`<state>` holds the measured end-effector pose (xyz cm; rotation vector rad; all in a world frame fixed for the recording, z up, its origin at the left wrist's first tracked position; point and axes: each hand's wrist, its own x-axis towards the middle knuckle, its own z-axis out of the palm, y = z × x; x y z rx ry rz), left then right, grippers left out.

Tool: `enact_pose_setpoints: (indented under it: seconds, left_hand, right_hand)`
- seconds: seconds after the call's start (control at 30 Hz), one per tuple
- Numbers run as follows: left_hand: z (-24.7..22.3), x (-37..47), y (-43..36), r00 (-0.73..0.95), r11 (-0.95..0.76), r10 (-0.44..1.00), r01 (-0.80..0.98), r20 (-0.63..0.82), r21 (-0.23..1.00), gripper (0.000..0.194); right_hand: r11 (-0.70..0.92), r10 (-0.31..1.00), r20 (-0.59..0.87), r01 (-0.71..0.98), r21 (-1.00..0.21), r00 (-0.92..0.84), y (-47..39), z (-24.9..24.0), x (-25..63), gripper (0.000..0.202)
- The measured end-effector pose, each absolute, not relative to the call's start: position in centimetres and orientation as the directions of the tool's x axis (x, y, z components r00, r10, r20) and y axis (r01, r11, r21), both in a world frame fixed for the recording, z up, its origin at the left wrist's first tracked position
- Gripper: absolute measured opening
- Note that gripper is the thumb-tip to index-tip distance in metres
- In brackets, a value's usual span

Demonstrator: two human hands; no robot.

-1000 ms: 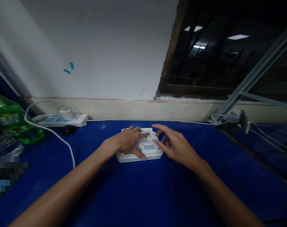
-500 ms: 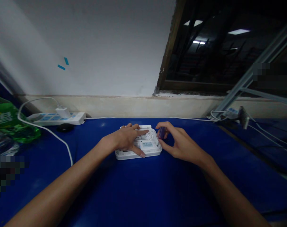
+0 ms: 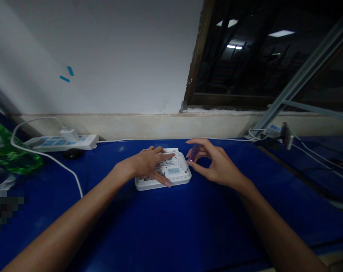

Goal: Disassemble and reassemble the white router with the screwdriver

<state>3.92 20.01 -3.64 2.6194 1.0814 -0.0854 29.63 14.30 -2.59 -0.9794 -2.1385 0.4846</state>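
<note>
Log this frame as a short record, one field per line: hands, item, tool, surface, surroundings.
Left hand: spread over the white device
Right hand: pinching the purple-handled tool
Tool shaft: angled down to the device's near right corner; tip contact unclear
Surface: blue table
Back left: power strip with a white plug; black rounded object in front

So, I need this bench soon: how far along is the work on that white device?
Vented white device: already lying flat, steadied by the left hand. In hand: purple-handled screwdriver, held by the right hand at the near right corner. Left: probably that corner; covered spots can't be judged.
</note>
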Motion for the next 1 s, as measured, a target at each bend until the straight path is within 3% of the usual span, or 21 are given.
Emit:
enact_pose_setpoints:
  seconds: [0.1, 0.23, 0.37, 0.53, 0.63, 0.73, 0.83, 1.0]
  left_hand:
    - [-3.2, 3.9, 20.0, 0.733, -0.681, 0.659, 0.677, -0.17, 0.277, 0.104]
    - [-2.9, 5.3, 19.6, 0.78, -0.755, 0.624, 0.59, 0.038, 0.285, 0.087]
    - [-3.5, 7.9, 19.3, 0.75, -0.781, 0.601, 0.479, 0.276, 0.401, 0.05]
    - [-4.1, 9.8, 19.3, 0.726, -0.742, 0.609, 0.377, 0.32, 0.554, 0.009]
    - [-4.1, 9.9, 19.3, 0.711, -0.741, 0.63, 0.43, 0.312, 0.516, 0.009]
    - [-4.1, 10.2, 19.6, 0.722, -0.766, 0.626, 0.5, 0.293, 0.404, 0.011]
    - [-4.3, 11.4, 20.2, 0.736, -0.772, 0.63, 0.555, 0.247, 0.31, 0.016]
    - [-4.6, 14.9, 20.9, 0.741, -0.752, 0.652, 0.607, 0.162, 0.257, 0.017]
  right_hand:
    - [0.643, 0.766, 0.511, 0.483, -0.594, -0.39, 14.4, -2.4, 29.9, 0.054]
    - [0.65, 0.757, 0.577, 0.45, -0.613, -0.307, 14.5, -2.4, 30.3, 0.054]
    - [0.652, 0.753, 0.603, 0.423, -0.629, -0.263, 14.6, -2.5, 30.5, 0.055]
    - [0.641, 0.762, 0.604, 0.406, -0.651, -0.234, 14.9, -2.6, 30.6, 0.055]
    - [0.638, 0.763, 0.607, 0.402, -0.657, -0.219, 15.3, -2.7, 31.0, 0.056]
    - [0.625, 0.77, 0.607, 0.42, -0.658, -0.196, 15.9, -2.8, 32.0, 0.058]
    - [0.595, 0.781, 0.599, 0.503, -0.627, -0.177, 16.8, -3.2, 33.8, 0.06]
    - [0.499, 0.824, 0.551, 0.624, -0.601, -0.129, 18.3, -4.3, 37.1, 0.06]
